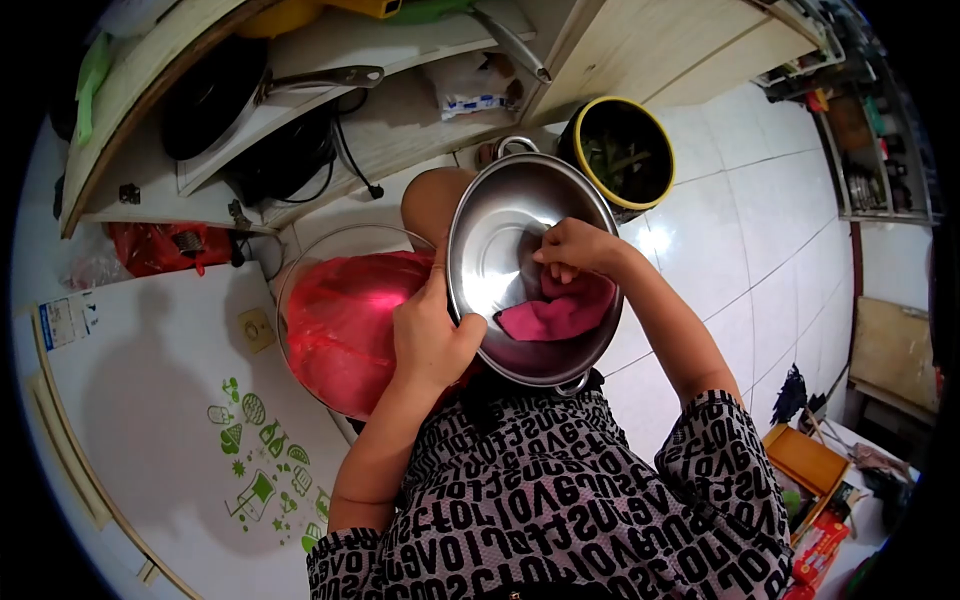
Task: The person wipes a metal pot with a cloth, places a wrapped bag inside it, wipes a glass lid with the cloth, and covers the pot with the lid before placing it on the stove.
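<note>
A shiny steel pot [500, 225] is tilted toward me above my lap. My left hand [430, 335] grips its near rim on the left side. Inside the pot my right hand [575, 250] presses a pink cloth [560, 312] against the inner wall. The pot's two small handles show at its top and bottom edges.
A red plastic bag in a round wire frame [340, 320] stands just left of the pot. A yellow-rimmed black bucket [625, 150] stands behind it on the white tiled floor [760, 250]. Shelves with a pan [215, 95] run along the top. A white appliance [150, 420] fills the left.
</note>
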`<state>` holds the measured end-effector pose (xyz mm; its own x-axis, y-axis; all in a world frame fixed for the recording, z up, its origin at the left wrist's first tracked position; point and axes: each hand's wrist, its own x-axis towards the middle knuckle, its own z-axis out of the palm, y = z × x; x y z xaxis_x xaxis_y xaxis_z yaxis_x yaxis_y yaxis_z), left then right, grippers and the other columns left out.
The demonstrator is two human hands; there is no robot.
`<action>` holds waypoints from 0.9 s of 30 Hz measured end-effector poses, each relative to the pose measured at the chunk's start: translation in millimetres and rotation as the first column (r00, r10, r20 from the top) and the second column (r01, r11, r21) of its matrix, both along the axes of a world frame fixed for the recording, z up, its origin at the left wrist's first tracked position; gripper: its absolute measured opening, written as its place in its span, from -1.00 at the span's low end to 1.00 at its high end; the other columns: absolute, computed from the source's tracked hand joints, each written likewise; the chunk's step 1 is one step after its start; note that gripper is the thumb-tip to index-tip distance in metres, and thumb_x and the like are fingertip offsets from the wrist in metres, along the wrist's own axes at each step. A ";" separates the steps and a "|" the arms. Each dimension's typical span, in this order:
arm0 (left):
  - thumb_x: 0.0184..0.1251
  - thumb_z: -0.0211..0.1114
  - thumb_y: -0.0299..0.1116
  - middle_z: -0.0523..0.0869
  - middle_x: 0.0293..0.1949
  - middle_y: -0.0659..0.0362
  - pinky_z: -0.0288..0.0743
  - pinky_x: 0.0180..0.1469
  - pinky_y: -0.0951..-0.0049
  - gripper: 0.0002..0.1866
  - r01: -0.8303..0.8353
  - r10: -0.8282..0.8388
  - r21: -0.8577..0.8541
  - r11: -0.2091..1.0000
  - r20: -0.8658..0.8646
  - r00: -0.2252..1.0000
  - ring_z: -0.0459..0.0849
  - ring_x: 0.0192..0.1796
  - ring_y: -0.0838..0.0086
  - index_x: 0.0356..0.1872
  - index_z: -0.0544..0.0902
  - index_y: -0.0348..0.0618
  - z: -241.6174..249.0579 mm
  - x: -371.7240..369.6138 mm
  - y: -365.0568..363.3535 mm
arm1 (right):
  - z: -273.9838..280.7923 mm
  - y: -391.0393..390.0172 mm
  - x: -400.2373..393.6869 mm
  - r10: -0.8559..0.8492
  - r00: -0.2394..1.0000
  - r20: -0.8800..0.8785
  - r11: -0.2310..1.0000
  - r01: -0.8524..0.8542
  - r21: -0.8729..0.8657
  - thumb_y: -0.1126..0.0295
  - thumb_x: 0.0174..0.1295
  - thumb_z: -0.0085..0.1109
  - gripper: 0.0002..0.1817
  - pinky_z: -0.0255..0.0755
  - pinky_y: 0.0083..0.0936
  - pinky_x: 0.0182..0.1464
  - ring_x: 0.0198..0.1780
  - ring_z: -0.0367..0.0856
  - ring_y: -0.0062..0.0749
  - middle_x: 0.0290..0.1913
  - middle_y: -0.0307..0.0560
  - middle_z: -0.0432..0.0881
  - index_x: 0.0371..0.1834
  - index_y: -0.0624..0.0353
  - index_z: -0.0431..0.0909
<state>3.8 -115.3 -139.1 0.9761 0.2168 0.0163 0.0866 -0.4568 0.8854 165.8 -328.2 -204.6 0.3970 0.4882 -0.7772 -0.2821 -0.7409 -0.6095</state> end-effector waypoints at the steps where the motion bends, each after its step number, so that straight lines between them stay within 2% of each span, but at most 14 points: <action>1: -0.05 0.16 -0.37 0.71 -0.23 -0.24 0.62 -0.20 0.17 -0.17 0.000 0.000 0.006 1.000 0.013 1.000 0.74 -0.25 -0.06 0.41 0.30 -0.33 -1.3 -0.2 0.4 | -1.9 0.1 0.4 -0.010 1.000 -0.006 1.000 0.010 0.009 0.25 0.30 0.28 -0.69 0.39 -0.60 -0.54 -0.61 0.55 -0.55 -0.58 -0.15 0.61 -0.47 0.29 0.58; 3: -0.05 0.16 -0.36 0.71 -0.22 -0.25 0.62 -0.20 0.17 -0.17 -0.001 0.001 0.009 1.000 0.026 1.000 0.74 -0.25 -0.06 0.41 0.30 -0.33 -0.7 -0.8 0.6 | -3.2 1.7 -0.3 -0.018 1.000 -0.012 1.000 0.018 0.014 0.26 0.29 0.28 -0.69 0.39 -0.60 -0.54 -0.61 0.55 -0.55 -0.59 -0.15 0.61 -0.49 0.29 0.58; 5: -0.04 0.17 -0.36 0.71 -0.21 -0.26 0.62 -0.20 0.15 -0.17 -0.011 0.012 0.009 1.000 -0.051 0.999 0.73 -0.25 -0.08 0.41 0.30 -0.32 2.5 -1.2 0.9 | -4.0 7.6 -4.5 -0.051 0.993 0.103 0.999 0.050 0.008 0.27 0.28 0.28 -0.69 0.37 -0.59 -0.57 -0.64 0.53 -0.55 -0.62 -0.16 0.59 -0.51 0.29 0.58; 9: -0.03 0.17 -0.35 0.71 -0.21 -0.26 0.62 -0.20 0.14 -0.17 -0.010 0.010 0.027 1.000 0.000 1.000 0.73 -0.25 -0.09 0.42 0.30 -0.31 0.5 -0.1 0.5 | -8.6 13.8 -7.0 -0.098 0.982 0.164 0.994 0.103 -0.022 0.32 0.22 0.33 -0.70 0.39 -0.57 -0.57 -0.64 0.58 -0.52 -0.65 -0.12 0.62 -0.60 0.27 0.60; 12: -0.03 0.17 -0.35 0.71 -0.21 -0.27 0.61 -0.20 0.13 -0.17 -0.010 0.010 0.016 1.000 -0.002 1.000 0.73 -0.25 -0.09 0.42 0.29 -0.32 1.4 2.2 -0.5 | -12.8 13.1 -12.5 -0.127 0.966 0.227 0.991 0.135 -0.021 0.28 0.20 0.34 -0.67 0.41 -0.52 -0.57 -0.66 0.57 -0.49 -0.67 -0.08 0.60 -0.61 0.28 0.60; 14: -0.03 0.16 -0.36 0.70 -0.20 -0.27 0.61 -0.20 0.13 -0.17 -0.016 0.016 -0.007 1.000 0.013 1.000 0.73 -0.24 -0.10 0.42 0.28 -0.32 4.8 5.2 -2.1 | -5.6 16.0 -21.6 -0.185 0.922 0.340 0.975 0.214 -0.050 0.22 0.19 0.35 -0.63 0.46 -0.43 -0.52 -0.68 0.59 -0.37 -0.68 0.00 0.61 -0.61 0.30 0.59; 15: -0.03 0.16 -0.36 0.70 -0.20 -0.27 0.61 -0.20 0.13 -0.17 -0.018 0.018 -0.004 1.000 0.013 1.000 0.73 -0.24 -0.10 0.42 0.28 -0.32 3.9 5.3 -2.9 | -5.0 15.0 -26.1 -0.185 0.922 0.340 0.976 0.213 -0.047 0.22 0.19 0.35 -0.63 0.46 -0.43 -0.52 -0.68 0.59 -0.37 -0.68 0.00 0.61 -0.61 0.30 0.59; 17: -0.02 0.15 -0.38 0.70 -0.19 -0.28 0.61 -0.20 0.13 -0.18 -0.023 0.026 0.044 0.999 -0.053 0.998 0.73 -0.22 -0.10 0.42 0.28 -0.34 1.3 3.2 -3.3 | -3.3 10.8 -38.1 -0.086 0.802 0.592 0.992 0.127 -0.028 0.18 0.15 0.36 -0.63 0.52 -0.33 -0.38 -0.57 0.64 -0.19 -0.59 0.04 0.65 -0.59 0.27 0.59; 18: -0.02 0.15 -0.38 0.70 -0.19 -0.28 0.61 -0.20 0.13 -0.18 -0.021 0.023 0.046 0.999 -0.053 0.998 0.73 -0.22 -0.10 0.42 0.28 -0.34 -0.2 2.1 -2.5 | 2.0 8.3 -43.9 -0.090 0.801 0.592 0.991 0.130 -0.026 0.18 0.15 0.36 -0.63 0.52 -0.33 -0.38 -0.57 0.64 -0.19 -0.59 0.04 0.65 -0.59 0.27 0.59; 21: -0.02 0.15 -0.40 0.70 -0.20 -0.27 0.61 -0.20 0.13 -0.18 -0.020 0.020 0.016 1.000 -0.001 1.000 0.73 -0.23 -0.09 0.42 0.27 -0.34 -3.5 -0.2 -0.6 | 15.7 -0.8 -59.2 0.042 0.698 0.715 0.995 -0.092 0.031 0.12 0.08 0.39 -0.68 0.52 -0.22 -0.21 -0.30 0.65 -0.05 -0.33 0.03 0.62 -0.54 0.17 0.65; 22: -0.02 0.14 -0.41 0.70 -0.20 -0.27 0.61 -0.20 0.12 -0.18 -0.013 0.013 -0.006 1.000 -0.010 1.000 0.73 -0.23 -0.09 0.42 0.27 -0.35 -4.1 -1.1 0.0 | 15.3 -0.5 -65.6 0.044 0.699 0.714 0.996 -0.090 0.026 0.12 0.08 0.39 -0.68 0.52 -0.22 -0.21 -0.30 0.65 -0.05 -0.33 0.03 0.62 -0.54 0.17 0.65; 24: -0.03 0.14 -0.41 0.70 -0.20 -0.28 0.61 -0.19 0.12 -0.18 -0.004 0.004 -0.029 1.000 -0.015 1.000 0.73 -0.24 -0.09 0.42 0.27 -0.35 -4.3 -1.0 -0.9 | 13.8 11.4 -75.6 0.081 0.598 0.797 0.997 -0.061 -0.055 0.10 0.10 0.39 -0.64 0.49 -0.24 -0.25 -0.35 0.61 -0.09 -0.35 -0.02 0.54 -0.54 0.20 0.63; 25: -0.03 0.14 -0.41 0.70 -0.21 -0.28 0.61 -0.19 0.13 -0.18 0.003 -0.003 -0.024 1.000 -0.009 1.000 0.73 -0.23 -0.09 0.42 0.27 -0.35 -3.5 -0.9 -1.0 | 13.8 18.2 -76.5 0.081 0.597 0.798 0.997 -0.062 -0.055 0.10 0.10 0.39 -0.64 0.49 -0.24 -0.25 -0.35 0.61 -0.09 -0.35 -0.02 0.54 -0.54 0.20 0.63; 27: -0.04 0.15 -0.41 0.69 -0.21 -0.28 0.61 -0.18 0.13 -0.17 0.002 -0.002 -0.013 1.000 -0.002 1.000 0.73 -0.23 -0.09 0.42 0.27 -0.34 -3.4 -1.5 1.2 | 15.3 35.5 -76.1 0.072 0.600 0.797 0.993 0.034 -0.115 -0.04 0.08 0.34 -0.55 0.51 -0.20 -0.20 -0.29 0.63 -0.06 -0.30 0.08 0.56 -0.58 0.19 0.67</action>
<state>2.4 -114.1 -142.5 0.9766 0.2149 0.0113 0.0878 -0.4458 0.8908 89.7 -292.7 -189.3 0.8762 0.4382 -0.2008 0.2925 -0.8145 -0.5011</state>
